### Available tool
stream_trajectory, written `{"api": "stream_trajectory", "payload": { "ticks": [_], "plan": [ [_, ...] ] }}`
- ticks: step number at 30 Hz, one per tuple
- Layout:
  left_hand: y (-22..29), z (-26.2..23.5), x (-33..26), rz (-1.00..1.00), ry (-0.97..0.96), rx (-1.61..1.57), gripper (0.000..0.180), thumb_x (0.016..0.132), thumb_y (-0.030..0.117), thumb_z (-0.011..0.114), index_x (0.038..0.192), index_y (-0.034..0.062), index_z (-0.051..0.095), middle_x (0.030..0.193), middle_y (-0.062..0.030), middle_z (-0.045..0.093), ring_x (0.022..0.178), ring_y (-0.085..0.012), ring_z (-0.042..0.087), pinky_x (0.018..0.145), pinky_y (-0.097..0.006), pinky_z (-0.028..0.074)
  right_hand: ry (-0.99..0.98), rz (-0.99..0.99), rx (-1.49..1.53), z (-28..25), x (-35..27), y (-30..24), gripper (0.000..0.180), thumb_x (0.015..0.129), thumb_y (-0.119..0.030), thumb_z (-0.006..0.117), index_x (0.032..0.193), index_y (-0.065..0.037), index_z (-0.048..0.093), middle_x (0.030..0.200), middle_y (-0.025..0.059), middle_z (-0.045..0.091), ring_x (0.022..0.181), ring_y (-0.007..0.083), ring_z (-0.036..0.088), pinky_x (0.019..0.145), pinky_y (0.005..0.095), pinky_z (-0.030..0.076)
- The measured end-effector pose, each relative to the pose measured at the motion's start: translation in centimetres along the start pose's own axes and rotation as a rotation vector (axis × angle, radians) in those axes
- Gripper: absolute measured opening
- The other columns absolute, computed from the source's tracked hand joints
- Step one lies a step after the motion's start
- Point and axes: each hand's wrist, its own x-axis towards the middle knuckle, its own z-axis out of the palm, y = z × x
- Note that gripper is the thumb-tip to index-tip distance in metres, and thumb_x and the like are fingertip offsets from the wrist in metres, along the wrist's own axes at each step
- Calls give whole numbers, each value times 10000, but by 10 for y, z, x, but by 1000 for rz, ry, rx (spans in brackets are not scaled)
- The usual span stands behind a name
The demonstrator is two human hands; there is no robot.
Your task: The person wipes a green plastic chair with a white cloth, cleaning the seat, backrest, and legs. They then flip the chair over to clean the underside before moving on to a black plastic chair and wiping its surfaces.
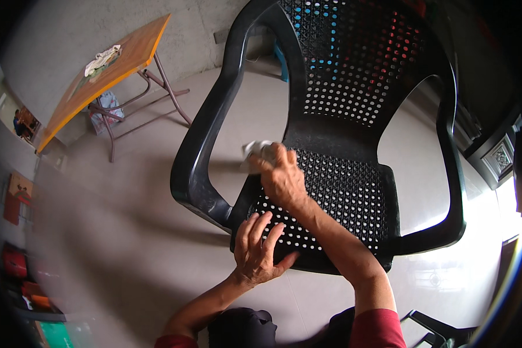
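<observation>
A black plastic armchair (342, 200) with a perforated seat and back stands right in front of me. My right hand (284, 177) is closed around a crumpled whitish cloth (255, 149), over the left rear part of the seat. The cloth is slightly blurred, and the hand covers part of it. Resting on the seat's front left corner is my left hand (260, 249), fingers spread, with nothing held in it.
A wooden folding table (127, 55) with metal legs stands at the back left, a cloth (102, 60) lying on its top. Beneath it sits a plastic bag (105, 113). Part of another black chair (438, 330) shows at the lower right. Red and orange items line the left edge.
</observation>
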Motion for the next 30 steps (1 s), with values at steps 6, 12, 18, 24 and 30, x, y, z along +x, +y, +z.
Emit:
{"api": "stream_trajectory", "payload": {
  "ticks": [6,12,18,24,30],
  "plan": [
    [-6,-1,-5,-13,133,-184,805,800,625,611,1311,29,431,1390,-237,376,1292,-417,345,1065,-569,235,-186,-283,219,-40,-69,-23,332,759,-189,657,1081,-262,692,1206,103,454,932,275,503,691,330,561],
    [-5,-22,15,-113,-191,-137,688,860,577,558,1303,53,508,1373,-161,446,1300,-369,384,1064,-581,240,-245,-331,157,-100,-123,-1,400,753,-131,658,1137,-242,681,1118,89,474,892,251,507,703,328,532],
    [-2,-16,8,-85,-400,164,555,877,503,561,1321,171,547,1437,-104,429,1354,-327,344,1116,-563,142,-51,-1,-296,-98,-94,96,455,768,-73,619,1168,-289,644,1099,92,491,878,305,549,663,401,524],
    [5,-15,12,-95,-387,159,524,854,449,593,1297,171,561,1429,-102,434,1349,-322,347,1115,-554,151,18,437,-471,-97,-54,143,398,882,-169,525,1230,-360,554,1222,89,425,1035,332,505,807,497,467],
    [1,-13,9,-102,-356,164,516,847,442,600,1285,170,568,1418,-85,442,1353,-321,332,1118,-549,147,-65,424,-685,-114,-96,131,521,845,-124,557,1344,-240,467,1191,190,442,987,377,524,703,493,515]
  ]
}}
